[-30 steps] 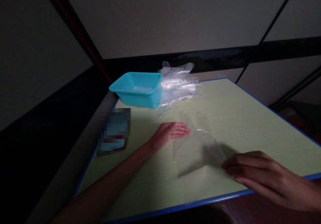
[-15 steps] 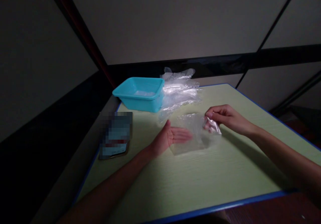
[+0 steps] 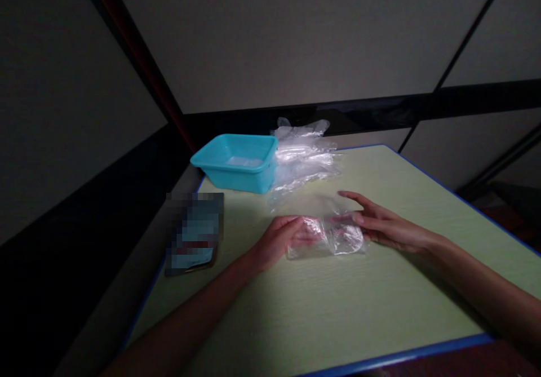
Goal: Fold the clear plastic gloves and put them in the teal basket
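Observation:
A clear disposable plastic glove (image 3: 347, 240), folded over into a wrinkled flat piece, is held low over the table between my two hands. My left hand (image 3: 279, 240) grips its left end, thumb on top and fingers showing pinkish through the film. At the right end, my right hand (image 3: 386, 226) has its thumb against the film, with the index finger stretched out along the far side; the film partly covers the other fingers. Behind my hands lies a pile of similar clear plastic gloves (image 3: 306, 154), their finger shapes sticking out.
A turquoise plastic basin (image 3: 239, 180) stands at the back left against the glove pile, with something pale inside. Left of my hands lies a blurred-out, phone-like flat object (image 3: 198, 230). The pale green table (image 3: 338, 315) has a blue edge. A panelled wall (image 3: 296, 39) rises behind it.
My left hand has gone from flat and spread to gripping the glove's left end. My right hand's pinch has loosened, its index finger now extended, and the glove is folded smaller.

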The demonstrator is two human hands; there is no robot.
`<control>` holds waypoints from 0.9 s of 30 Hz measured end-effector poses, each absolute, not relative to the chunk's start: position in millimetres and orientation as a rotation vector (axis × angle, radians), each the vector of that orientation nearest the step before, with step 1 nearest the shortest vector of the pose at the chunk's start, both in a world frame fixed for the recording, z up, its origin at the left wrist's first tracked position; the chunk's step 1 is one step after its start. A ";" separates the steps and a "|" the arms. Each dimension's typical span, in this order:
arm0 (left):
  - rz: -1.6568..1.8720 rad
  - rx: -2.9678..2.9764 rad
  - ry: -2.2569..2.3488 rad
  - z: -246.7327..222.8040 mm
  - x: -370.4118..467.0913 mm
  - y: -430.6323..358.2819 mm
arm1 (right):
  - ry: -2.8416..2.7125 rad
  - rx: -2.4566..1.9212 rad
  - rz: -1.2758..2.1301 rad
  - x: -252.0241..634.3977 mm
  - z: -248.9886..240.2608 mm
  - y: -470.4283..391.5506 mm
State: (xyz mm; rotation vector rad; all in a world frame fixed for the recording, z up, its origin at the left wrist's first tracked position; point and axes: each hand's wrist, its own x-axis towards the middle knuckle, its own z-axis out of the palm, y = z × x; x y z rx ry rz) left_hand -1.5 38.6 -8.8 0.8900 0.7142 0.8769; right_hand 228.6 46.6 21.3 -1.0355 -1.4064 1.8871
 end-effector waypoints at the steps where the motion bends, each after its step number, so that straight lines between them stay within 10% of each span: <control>1: 0.872 0.884 0.715 -8.8 -1.6 39.1 | -1.406 -0.991 1.900 229.5 18.9 45.3; 27: 0.098 1.786 0.156 40.9 -22.4 26.7 | -2.237 -0.394 1.521 259.9 28.7 -15.5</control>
